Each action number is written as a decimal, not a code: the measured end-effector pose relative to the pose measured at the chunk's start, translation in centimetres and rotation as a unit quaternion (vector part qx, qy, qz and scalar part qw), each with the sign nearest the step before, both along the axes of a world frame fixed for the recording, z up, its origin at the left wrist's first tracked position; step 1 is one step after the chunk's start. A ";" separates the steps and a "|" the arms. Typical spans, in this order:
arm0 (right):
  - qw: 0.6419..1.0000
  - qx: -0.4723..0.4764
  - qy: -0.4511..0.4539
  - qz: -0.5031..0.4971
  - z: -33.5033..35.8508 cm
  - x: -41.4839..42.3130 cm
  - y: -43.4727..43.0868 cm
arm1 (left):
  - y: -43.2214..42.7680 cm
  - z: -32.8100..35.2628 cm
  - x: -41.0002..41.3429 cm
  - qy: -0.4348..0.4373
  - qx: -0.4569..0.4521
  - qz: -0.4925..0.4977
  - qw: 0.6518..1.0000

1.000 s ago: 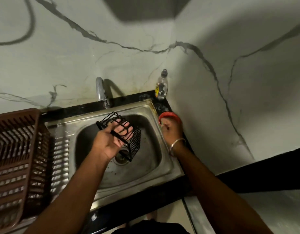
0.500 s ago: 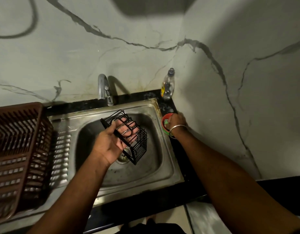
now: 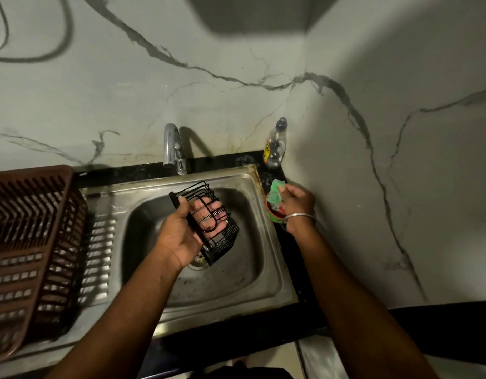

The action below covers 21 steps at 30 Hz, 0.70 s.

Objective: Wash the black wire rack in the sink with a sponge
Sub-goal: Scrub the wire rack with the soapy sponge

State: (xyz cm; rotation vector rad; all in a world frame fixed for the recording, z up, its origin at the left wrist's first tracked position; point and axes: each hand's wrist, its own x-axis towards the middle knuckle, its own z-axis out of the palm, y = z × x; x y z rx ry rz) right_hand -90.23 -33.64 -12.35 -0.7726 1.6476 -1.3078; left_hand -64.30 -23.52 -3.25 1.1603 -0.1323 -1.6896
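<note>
- Head view, centre: the left hand (image 3: 191, 232) holds the rack (image 3: 209, 222) above the sink (image 3: 266, 269) basin, over the drain. The fingers pass inside the wire frame and the thumb clamps a near-left edge bar, so the grasp is firm and closed round the wires.
- The rack is tilted, its open side turned up and toward the left, its lower corner hanging near the drain but apparently not resting on the steel.
- Head view, right: the right hand (image 3: 298, 203) pinches a green sponge (image 3: 276, 194) just above a small red dish (image 3: 274, 216) on the dark counter at the sink's right edge. The fingers are curled on the sponge; whether it is clear of the dish I cannot tell.
- Far side: the tap (image 3: 172, 147) stands behind the basin with no water visibly running, and a bottle (image 3: 274, 146) sits in the far right corner against the wall.
- Left: a brown crate (image 3: 28, 242) rests on the ribbed drainboard.
- Handling, as a judgement: the rack looks light and stiff, thin coated wire that will not flex much yet offers little flat surface. Once soapy it will likely turn slippery, so hooking fingers through the grid, as now, seems safer than squeezing from outside. The sponge is soft and should wrap each bar; it may snag on wire ends.
- Scrubbing has not begun; sponge and rack are well apart.
</note>
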 end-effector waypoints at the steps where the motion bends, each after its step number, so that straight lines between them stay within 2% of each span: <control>1: 0.991 -0.004 -0.137 -0.006 1.0 0.9 0.8 | -0.1 0.2 -0.1 0.001 0.002 -0.001 1.000; 2: 0.968 -0.015 -0.251 -0.001 1.7 1.7 1.3 | -0.2 0.3 -0.1 0.001 0.004 -0.002 1.000; 4: 0.926 -0.034 -0.375 0.020 3.5 3.4 2.5 | -0.2 0.4 -0.1 -0.007 0.004 -0.008 1.000; 8: 0.884 -0.019 -0.461 0.071 5.5 6.2 4.4 | -0.4 0.8 0.0 -0.043 -0.002 -0.046 0.998; 13: 0.846 0.000 -0.515 0.135 7.5 8.0 5.7 | -0.4 1.2 0.2 -0.107 -0.016 -0.089 0.990; 15: 0.858 -0.005 -0.496 0.133 8.3 8.7 6.2 | -0.3 1.2 0.2 -0.131 -0.013 -0.090 0.987; 18: 0.912 -0.020 -0.397 0.097 8.6 9.7 6.2 | -0.2 1.2 0.4 -0.150 -0.011 -0.077 0.986; 19: 0.937 -0.035 -0.334 0.092 8.7 10.0 6.0 | -0.2 1.3 0.5 -0.150 -0.009 -0.075 0.986; 21: 0.979 -0.116 -0.126 0.107 8.8 10.6 5.7 | 0.0 1.6 0.8 -0.145 -0.010 -0.071 0.987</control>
